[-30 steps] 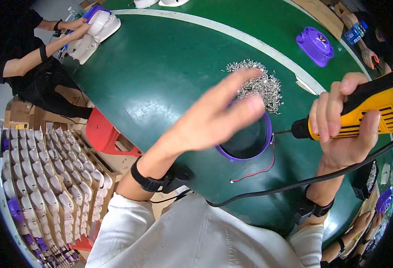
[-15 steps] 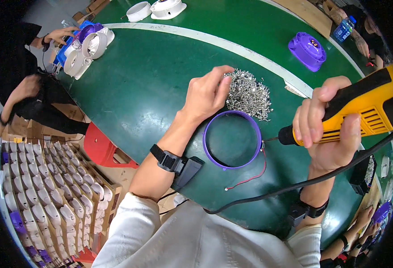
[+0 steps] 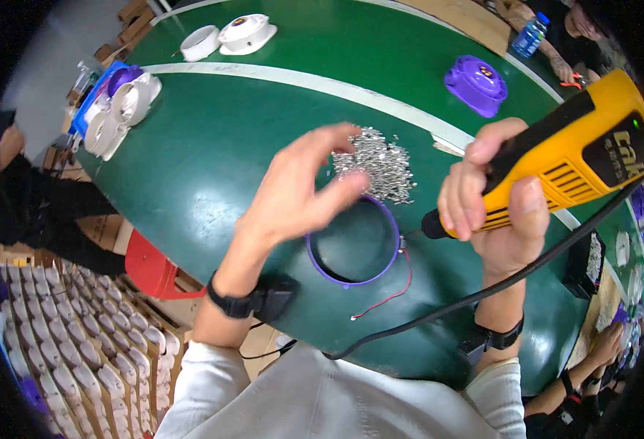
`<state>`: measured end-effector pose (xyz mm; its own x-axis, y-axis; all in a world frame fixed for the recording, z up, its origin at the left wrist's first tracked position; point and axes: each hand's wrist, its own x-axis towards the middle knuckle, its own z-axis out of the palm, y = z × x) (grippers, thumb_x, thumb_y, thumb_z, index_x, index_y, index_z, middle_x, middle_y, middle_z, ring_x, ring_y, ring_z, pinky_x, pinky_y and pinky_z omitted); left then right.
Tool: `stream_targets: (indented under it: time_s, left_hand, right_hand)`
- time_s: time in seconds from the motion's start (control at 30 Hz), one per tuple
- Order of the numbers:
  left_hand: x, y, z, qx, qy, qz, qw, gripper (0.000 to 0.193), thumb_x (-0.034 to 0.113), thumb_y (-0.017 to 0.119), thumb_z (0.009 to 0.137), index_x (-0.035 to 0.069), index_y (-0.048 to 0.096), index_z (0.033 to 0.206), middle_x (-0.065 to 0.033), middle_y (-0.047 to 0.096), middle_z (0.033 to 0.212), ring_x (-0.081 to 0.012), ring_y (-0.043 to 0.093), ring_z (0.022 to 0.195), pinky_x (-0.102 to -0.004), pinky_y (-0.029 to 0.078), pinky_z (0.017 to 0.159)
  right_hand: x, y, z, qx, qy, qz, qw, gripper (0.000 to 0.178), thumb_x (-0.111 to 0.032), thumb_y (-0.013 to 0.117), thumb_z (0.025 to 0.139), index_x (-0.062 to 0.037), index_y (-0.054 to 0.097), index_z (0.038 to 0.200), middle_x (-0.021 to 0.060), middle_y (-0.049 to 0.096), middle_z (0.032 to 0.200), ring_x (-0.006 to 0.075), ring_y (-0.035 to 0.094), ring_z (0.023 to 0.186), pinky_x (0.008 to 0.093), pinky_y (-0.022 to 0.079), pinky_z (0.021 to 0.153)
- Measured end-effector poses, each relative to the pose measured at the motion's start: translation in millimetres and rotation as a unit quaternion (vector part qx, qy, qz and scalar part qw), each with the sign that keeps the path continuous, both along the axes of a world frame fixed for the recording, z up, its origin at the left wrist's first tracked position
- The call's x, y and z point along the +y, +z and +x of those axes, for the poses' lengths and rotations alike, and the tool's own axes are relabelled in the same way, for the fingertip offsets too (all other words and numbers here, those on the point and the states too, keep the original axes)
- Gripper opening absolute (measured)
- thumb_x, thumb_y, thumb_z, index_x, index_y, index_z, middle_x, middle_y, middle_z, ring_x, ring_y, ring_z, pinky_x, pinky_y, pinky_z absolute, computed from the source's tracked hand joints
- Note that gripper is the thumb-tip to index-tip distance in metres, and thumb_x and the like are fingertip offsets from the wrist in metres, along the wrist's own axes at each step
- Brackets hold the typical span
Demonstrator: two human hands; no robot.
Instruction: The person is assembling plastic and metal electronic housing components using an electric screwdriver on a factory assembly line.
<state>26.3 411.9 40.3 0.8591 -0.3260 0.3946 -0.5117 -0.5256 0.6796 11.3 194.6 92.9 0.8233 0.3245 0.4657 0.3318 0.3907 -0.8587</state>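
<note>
In my right hand (image 3: 494, 205) is a yellow and black corded electric screwdriver (image 3: 556, 164), fingers wrapped round its body. Its bit points left, at a small metal part on the rim of a purple ring (image 3: 398, 247); I cannot make out whether it touches. A thin red and black wire (image 3: 406, 282) trails from that spot on the ring. My left hand (image 3: 304, 183), slightly blurred, hovers over the ring's upper left side with thumb and fingers apart. No object shows between them. Just beyond its fingertips lies a heap of small silver screws (image 3: 377, 164).
The screwdriver's black cable (image 3: 410, 324) crosses in front of me. A purple housing (image 3: 477, 84) sits at the far right, white housings (image 3: 245, 35) at the back. A black box of screws (image 3: 585, 267) stands right. Racks of white parts (image 3: 80, 329) fill the lower left; other people are around.
My left hand has drawn back from the screw heap toward the ring, its fingers spreading. The screwdriver stays at the ring's right side. The whole view has shifted; the person at left has moved away.
</note>
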Motion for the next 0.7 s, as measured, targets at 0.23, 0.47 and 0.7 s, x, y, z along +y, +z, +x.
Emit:
stream_targets:
  time_s: [0.23, 0.47, 0.7]
  left_hand:
    - [-30, -2, -57, -0.002, -0.105, 0.234, 0.967, 0.100, 0.056, 0.072, 0.059, 0.000, 0.035, 0.133, -0.0215, 0.035, 0.134, -0.0354, 0.033, 0.127, -0.0504, 0.025, 0.104]
    - [-32, -15, -53, -0.032, -0.086, 0.235, 0.968, 0.095, 0.054, 0.070, 0.062, -0.001, 0.037, 0.131, -0.0175, 0.041, 0.129, -0.0322, 0.038, 0.122, -0.0473, 0.028, 0.100]
    - [-30, -17, -54, -0.043, -0.073, 0.220, 0.972, 0.082, 0.046, 0.068, 0.067, 0.000, 0.040, 0.129, -0.0157, 0.044, 0.126, -0.0307, 0.040, 0.118, -0.0464, 0.031, 0.096]
  right_hand:
    - [-4, 8, 0, -0.008, -0.012, -0.052, 0.999, 0.049, -0.047, 0.050, 0.089, -0.0004, 0.042, 0.101, 0.0006, 0.043, 0.052, 0.0089, 0.042, 0.039, 0.0225, 0.037, 0.040]
    - [-2, 9, 0, -0.006, -0.016, -0.060, 0.998, 0.049, -0.046, 0.050, 0.089, 0.0006, 0.042, 0.101, 0.0021, 0.044, 0.053, 0.0095, 0.042, 0.040, 0.0228, 0.038, 0.040]
    - [4, 10, -2, -0.008, -0.019, -0.076, 0.997, 0.048, -0.044, 0.055, 0.087, 0.0005, 0.042, 0.098, 0.0019, 0.044, 0.053, 0.0096, 0.042, 0.038, 0.0228, 0.037, 0.039]
